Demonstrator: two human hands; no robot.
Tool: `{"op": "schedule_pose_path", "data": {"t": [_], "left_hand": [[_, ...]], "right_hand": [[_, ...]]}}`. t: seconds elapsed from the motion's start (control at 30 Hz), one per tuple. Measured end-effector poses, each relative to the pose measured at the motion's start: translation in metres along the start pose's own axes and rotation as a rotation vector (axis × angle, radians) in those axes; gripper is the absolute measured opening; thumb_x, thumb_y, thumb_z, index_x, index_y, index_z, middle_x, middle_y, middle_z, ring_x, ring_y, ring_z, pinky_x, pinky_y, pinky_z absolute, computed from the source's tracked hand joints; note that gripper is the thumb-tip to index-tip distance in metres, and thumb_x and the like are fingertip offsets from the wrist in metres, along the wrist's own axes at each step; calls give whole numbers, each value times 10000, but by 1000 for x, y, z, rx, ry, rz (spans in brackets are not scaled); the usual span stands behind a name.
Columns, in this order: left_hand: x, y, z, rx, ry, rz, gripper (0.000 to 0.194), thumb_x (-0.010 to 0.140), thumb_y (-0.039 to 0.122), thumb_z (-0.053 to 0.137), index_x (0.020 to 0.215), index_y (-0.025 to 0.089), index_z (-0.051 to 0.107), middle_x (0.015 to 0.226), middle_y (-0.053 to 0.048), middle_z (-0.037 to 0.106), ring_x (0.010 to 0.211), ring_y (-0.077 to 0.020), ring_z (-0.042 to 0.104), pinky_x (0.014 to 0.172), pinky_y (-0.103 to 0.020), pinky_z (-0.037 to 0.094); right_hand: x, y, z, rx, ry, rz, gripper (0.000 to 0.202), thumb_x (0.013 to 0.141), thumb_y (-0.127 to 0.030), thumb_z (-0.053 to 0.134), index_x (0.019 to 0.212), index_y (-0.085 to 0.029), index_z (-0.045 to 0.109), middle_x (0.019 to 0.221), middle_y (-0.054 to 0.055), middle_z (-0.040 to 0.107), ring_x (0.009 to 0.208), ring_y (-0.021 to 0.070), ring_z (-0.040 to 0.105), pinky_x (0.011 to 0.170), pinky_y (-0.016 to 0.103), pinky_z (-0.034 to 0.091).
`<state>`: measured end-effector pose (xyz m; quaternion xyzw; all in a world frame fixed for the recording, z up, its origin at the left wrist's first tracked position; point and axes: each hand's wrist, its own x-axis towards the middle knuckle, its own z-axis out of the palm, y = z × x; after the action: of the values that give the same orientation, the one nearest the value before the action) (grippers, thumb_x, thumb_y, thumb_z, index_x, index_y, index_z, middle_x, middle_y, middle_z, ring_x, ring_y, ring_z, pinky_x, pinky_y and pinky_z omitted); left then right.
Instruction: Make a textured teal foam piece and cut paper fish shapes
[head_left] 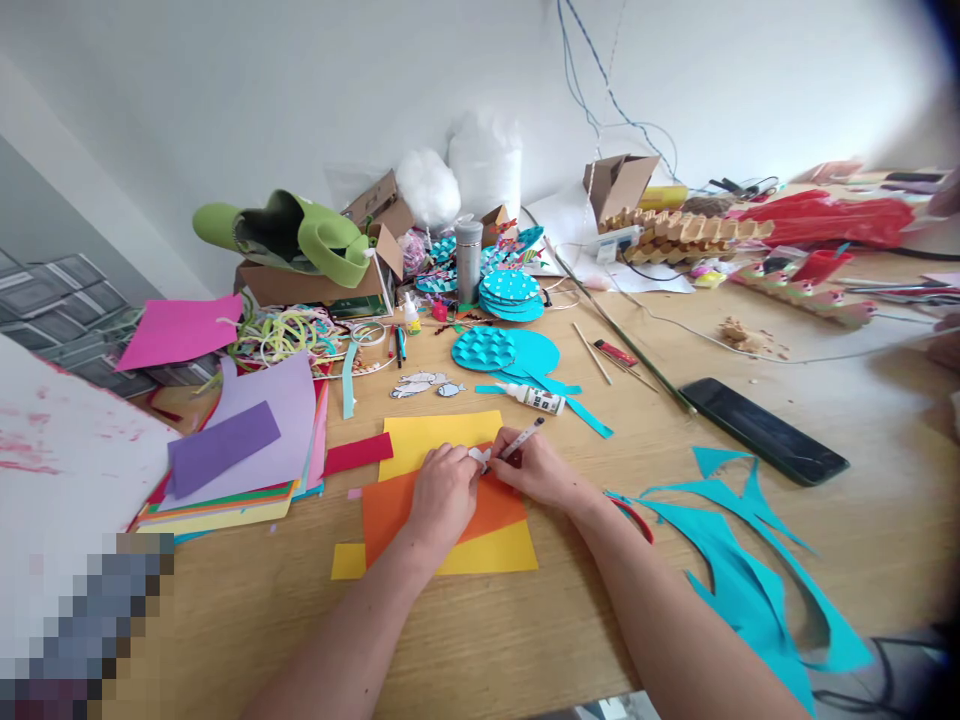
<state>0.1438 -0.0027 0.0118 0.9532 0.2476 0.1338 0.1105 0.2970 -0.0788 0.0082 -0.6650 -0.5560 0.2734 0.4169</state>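
Note:
My right hand [538,468] is closed round a slim white pen [525,437], its lower end down by a small white paper cutout [480,456]. The fingers of my left hand [444,492] are curled and pinch the cutout's edge over an orange paper sheet [390,510]. Beneath the orange sheet lies yellow paper [420,432]. Just beyond are several white fish-shaped cutouts [424,384] with dark outlines and a white glue bottle [536,398] on its side. A red strip of paper [360,454] touches the yellow sheet's left side.
Stacked coloured paper [292,440] lies left. Blue paper scraps [735,530] and a black phone [765,428] are on the right. Behind stand blue scalloped paper discs [484,350], a grey flask [469,262] and a green watering can [330,240]. A thin green stick [630,340] slants across the table.

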Motion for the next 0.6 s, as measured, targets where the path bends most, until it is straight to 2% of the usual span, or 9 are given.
{"op": "schedule_pose_path", "data": {"t": [0.6], "left_hand": [[-1,-1,-1,31,-39,29,193,884,100,513,879,183,687,844,-53,635,846,-211,540,788,-339,434]], "right_hand": [[0,-1,-1,87,25,60,131,758,-236,594,686,-215,486,517,-42,568,466,111,511,439,214,352]]}}
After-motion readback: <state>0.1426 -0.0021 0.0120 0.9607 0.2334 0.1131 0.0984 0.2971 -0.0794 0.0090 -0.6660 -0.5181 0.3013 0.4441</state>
